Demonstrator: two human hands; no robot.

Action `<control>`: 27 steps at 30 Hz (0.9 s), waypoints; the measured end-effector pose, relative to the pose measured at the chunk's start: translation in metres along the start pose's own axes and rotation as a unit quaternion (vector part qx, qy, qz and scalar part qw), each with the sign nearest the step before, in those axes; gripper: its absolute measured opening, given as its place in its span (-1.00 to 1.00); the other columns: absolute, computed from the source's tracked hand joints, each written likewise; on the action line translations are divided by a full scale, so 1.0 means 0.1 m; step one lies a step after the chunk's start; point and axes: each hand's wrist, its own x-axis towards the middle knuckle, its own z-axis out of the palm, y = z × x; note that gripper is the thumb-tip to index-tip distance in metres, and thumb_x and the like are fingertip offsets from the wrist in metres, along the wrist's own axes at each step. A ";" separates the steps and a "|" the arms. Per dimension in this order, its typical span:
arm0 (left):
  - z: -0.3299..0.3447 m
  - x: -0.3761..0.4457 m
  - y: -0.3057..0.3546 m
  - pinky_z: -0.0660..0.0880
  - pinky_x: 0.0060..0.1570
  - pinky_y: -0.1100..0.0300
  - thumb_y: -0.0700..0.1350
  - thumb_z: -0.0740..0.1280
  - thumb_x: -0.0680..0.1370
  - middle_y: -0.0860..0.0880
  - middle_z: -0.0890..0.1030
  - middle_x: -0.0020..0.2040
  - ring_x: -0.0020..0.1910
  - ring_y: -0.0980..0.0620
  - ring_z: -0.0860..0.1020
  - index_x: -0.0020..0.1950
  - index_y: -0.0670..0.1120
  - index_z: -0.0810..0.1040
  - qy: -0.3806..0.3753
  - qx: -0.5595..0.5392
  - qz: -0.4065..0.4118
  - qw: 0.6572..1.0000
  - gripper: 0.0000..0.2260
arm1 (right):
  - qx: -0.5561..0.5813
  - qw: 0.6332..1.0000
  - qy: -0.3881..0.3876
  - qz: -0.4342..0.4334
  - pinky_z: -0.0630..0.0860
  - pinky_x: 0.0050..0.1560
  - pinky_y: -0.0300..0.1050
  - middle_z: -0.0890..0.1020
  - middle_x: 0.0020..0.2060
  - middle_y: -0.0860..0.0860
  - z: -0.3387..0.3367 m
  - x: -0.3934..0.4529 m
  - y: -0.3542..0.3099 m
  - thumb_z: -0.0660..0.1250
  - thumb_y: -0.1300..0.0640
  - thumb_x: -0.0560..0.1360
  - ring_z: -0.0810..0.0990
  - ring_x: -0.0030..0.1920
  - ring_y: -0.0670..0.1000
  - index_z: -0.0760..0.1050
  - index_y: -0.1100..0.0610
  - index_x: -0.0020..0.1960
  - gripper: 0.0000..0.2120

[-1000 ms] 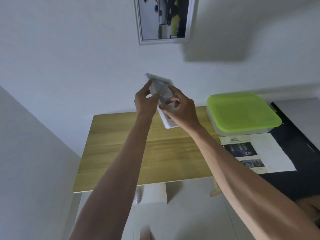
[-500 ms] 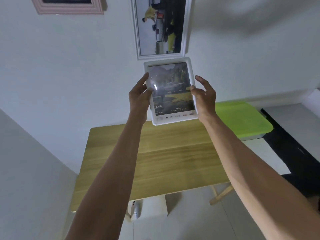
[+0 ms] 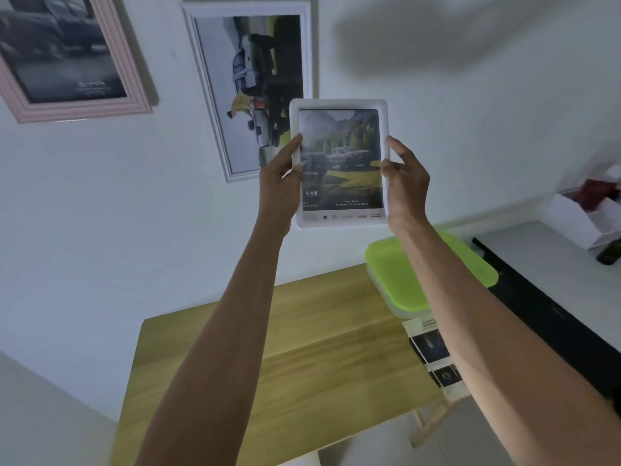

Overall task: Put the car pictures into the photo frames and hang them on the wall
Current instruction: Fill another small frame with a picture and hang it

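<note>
I hold a small white photo frame (image 3: 339, 163) upright in front of the wall, with a picture of pickup trucks in a landscape inside it. My left hand (image 3: 280, 183) grips its left edge and my right hand (image 3: 405, 183) grips its right edge. Its left side overlaps the lower right corner of a tall white frame (image 3: 248, 89) that hangs on the wall with a truck picture. Further left hangs a pink frame (image 3: 67, 55) with a dark car picture.
Below stands a wooden table (image 3: 302, 364). A box with a lime-green lid (image 3: 430, 270) sits at its right end, with a printed car sheet (image 3: 437, 354) in front of it. A white shelf (image 3: 578, 257) with boxes is at the right.
Both hands turned the white frame to face me and raised it from above the table up to the wall. The view tilted upward, bringing the pink frame into sight.
</note>
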 end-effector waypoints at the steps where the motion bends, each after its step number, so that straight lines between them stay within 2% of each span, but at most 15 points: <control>1: 0.11 0.09 0.02 0.47 0.33 -0.22 -0.31 0.23 0.59 0.02 0.59 0.35 0.35 -0.08 0.54 0.39 0.08 0.55 0.005 -0.001 0.008 1.000 -0.55 | 0.004 1.000 0.004 -0.004 0.48 -0.05 -0.41 0.64 -0.08 -0.16 -0.05 0.11 -0.04 0.30 0.36 0.54 0.56 -0.12 -0.13 0.62 0.02 0.27 -0.60; 3: 0.33 0.24 0.06 0.48 0.33 -0.20 -0.34 0.22 0.60 0.01 0.60 0.34 0.27 -0.04 0.57 0.40 0.00 0.54 0.015 -0.005 0.018 1.000 -0.57 | 0.011 1.000 0.008 -0.016 0.47 -0.05 -0.44 0.64 -0.13 -0.18 -0.13 0.34 -0.11 0.31 0.36 0.54 0.58 -0.14 -0.17 0.62 0.01 0.25 -0.61; 5: 0.55 0.39 0.09 0.48 0.35 -0.07 -0.36 0.21 0.61 0.02 0.59 0.34 0.16 0.03 0.59 0.42 -0.08 0.53 0.028 -0.008 0.031 0.999 -0.59 | 0.018 1.000 0.002 -0.025 0.45 -0.05 -0.48 0.65 -0.14 -0.13 -0.21 0.60 -0.16 0.32 0.36 0.54 0.60 -0.12 -0.17 0.62 0.00 0.25 -0.61; 8: 0.86 0.63 0.18 0.47 0.36 0.03 -0.36 0.22 0.61 0.04 0.57 0.36 0.28 0.12 0.56 0.41 -0.08 0.53 0.044 -0.004 0.068 0.997 -0.59 | 0.027 0.999 -0.005 -0.037 0.46 -0.04 -0.46 0.68 -0.02 -0.04 -0.30 1.03 -0.23 0.33 0.36 0.55 0.63 -0.11 -0.16 0.63 0.01 0.26 -0.62; 9: 0.96 0.72 0.23 0.50 0.31 0.14 -0.38 0.22 0.61 0.02 0.55 0.38 0.27 0.22 0.55 0.42 -0.10 0.52 0.051 -0.005 0.081 0.995 -0.59 | 0.032 0.999 -0.007 -0.043 0.48 -0.04 -0.44 0.69 0.03 -0.03 -0.31 1.17 -0.26 0.33 0.35 0.55 0.64 -0.10 -0.15 0.63 0.02 0.26 -0.63; 11: 1.13 0.90 0.32 0.47 0.12 0.45 -0.39 0.21 0.63 -0.01 0.51 0.42 0.19 0.36 0.54 0.43 -0.12 0.50 0.070 -0.002 0.105 0.992 -0.60 | 0.041 0.998 -0.012 -0.054 0.50 -0.06 -0.42 0.70 -0.02 -0.06 -0.32 1.44 -0.33 0.34 0.34 0.56 0.65 -0.08 -0.10 0.63 0.01 0.26 -0.63; 13: 1.27 1.09 0.41 0.43 -0.06 0.57 -0.39 0.21 0.63 0.01 0.51 0.42 0.07 0.40 0.55 0.42 -0.12 0.51 0.088 0.002 0.124 0.988 -0.60 | 0.048 0.996 -0.017 -0.069 0.52 -0.06 -0.41 0.70 -0.09 -0.13 -0.31 1.71 -0.41 0.33 0.34 0.56 0.66 -0.06 -0.03 0.63 -0.01 0.25 -0.63; 15: 1.39 1.29 0.49 0.42 -0.20 0.57 -0.39 0.20 0.63 0.09 0.55 0.34 -0.21 0.47 0.52 0.41 -0.13 0.52 0.094 0.004 0.140 0.986 -0.61 | 0.049 0.995 -0.022 -0.085 0.56 0.01 -0.35 0.71 -0.11 -0.16 -0.28 1.96 -0.50 0.32 0.33 0.56 0.67 -0.02 0.03 0.63 -0.02 0.27 -0.62; 17: 1.46 1.51 0.58 0.43 -0.23 0.55 -0.39 0.21 0.64 0.23 0.60 0.19 -0.31 0.43 0.49 0.40 -0.11 0.53 0.098 0.005 0.155 0.983 -0.62 | 0.050 0.994 -0.026 -0.098 0.60 0.08 -0.25 0.70 -0.17 -0.20 -0.24 2.19 -0.60 0.31 0.31 0.57 0.67 -0.06 -0.01 0.63 -0.01 0.28 -0.63; 19: 1.50 1.73 0.68 0.44 -0.20 0.53 -0.37 0.22 0.64 0.32 0.65 0.10 -0.32 0.37 0.48 0.38 -0.08 0.54 0.101 0.017 0.167 0.981 -0.63 | 0.057 0.992 -0.030 -0.111 0.61 0.08 -0.23 0.70 -0.14 -0.19 -0.18 2.41 -0.70 0.31 0.31 0.58 0.67 -0.09 -0.10 0.62 0.01 0.29 -0.64; 21: 1.54 1.91 0.79 0.46 -0.17 0.51 -0.35 0.23 0.64 0.34 0.66 0.05 -0.30 0.37 0.51 0.38 -0.10 0.54 0.100 0.027 0.179 0.978 -0.65 | 0.069 0.989 -0.037 -0.122 0.59 0.02 -0.32 0.69 0.05 -0.12 -0.12 2.60 -0.79 0.29 0.33 0.60 0.67 -0.06 -0.18 0.61 0.05 0.31 -0.64; 23: 1.59 2.08 0.90 0.49 -0.12 0.50 -0.33 0.23 0.65 0.16 0.63 0.22 -0.23 0.42 0.56 0.40 -0.14 0.53 0.104 0.036 0.195 0.975 -0.66 | 0.074 0.987 -0.042 -0.139 0.54 -0.03 -0.41 0.65 0.19 -0.07 -0.07 2.76 -0.88 0.26 0.34 0.61 0.65 -0.05 -0.28 0.59 0.08 0.34 -0.63; 25: 1.64 2.23 0.96 0.50 -0.06 0.48 -0.30 0.24 0.66 0.08 0.60 0.27 -0.12 0.44 0.59 0.39 -0.14 0.53 0.107 0.049 0.215 0.970 -0.68 | 0.073 0.985 -0.044 -0.148 0.52 -0.09 -0.45 0.64 0.13 -0.16 -0.02 2.89 -0.95 0.23 0.34 0.62 0.63 -0.07 -0.36 0.57 0.11 0.36 -0.63; 27: 1.67 2.35 0.99 0.49 -0.03 0.42 -0.27 0.25 0.66 0.23 0.60 0.20 -0.12 0.36 0.58 0.39 -0.06 0.55 0.109 0.065 0.225 0.966 -0.68 | 0.076 0.985 -0.045 -0.149 0.52 -0.09 -0.46 0.65 0.02 -0.26 0.02 3.03 -1.00 0.23 0.34 0.62 0.63 -0.08 -0.37 0.56 0.11 0.38 -0.62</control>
